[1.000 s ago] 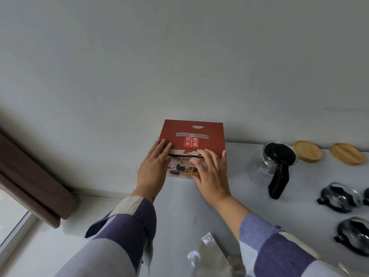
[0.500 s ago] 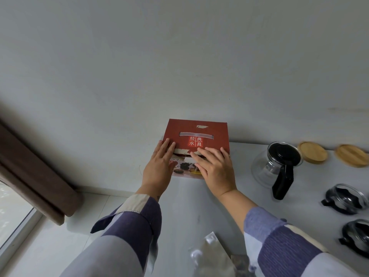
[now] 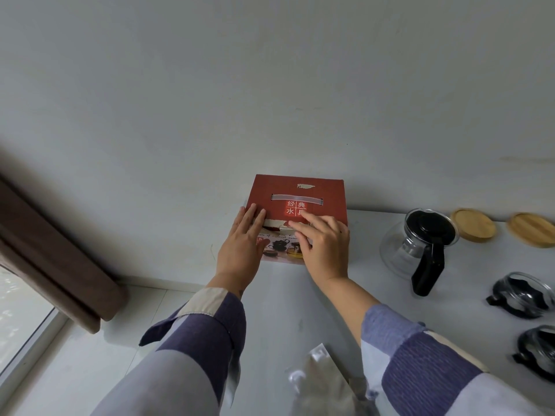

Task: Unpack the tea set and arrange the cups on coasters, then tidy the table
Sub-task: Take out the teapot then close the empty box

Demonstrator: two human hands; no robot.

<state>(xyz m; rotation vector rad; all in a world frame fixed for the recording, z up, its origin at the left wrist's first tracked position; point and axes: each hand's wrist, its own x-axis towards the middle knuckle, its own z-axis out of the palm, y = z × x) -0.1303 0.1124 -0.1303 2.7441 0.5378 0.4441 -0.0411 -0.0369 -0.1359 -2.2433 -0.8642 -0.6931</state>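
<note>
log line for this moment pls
step: closing box | left hand, right hand: flat on red box | cups: off coasters

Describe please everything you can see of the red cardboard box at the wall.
The red cardboard box stands on the white table, its back close to the wall. Its top is closed, with a clear strap handle and a red label of white Chinese characters. The front face shows printed tea ware. The left hand and right hand lie on its front top edge, fingers nearly straight.
</note>
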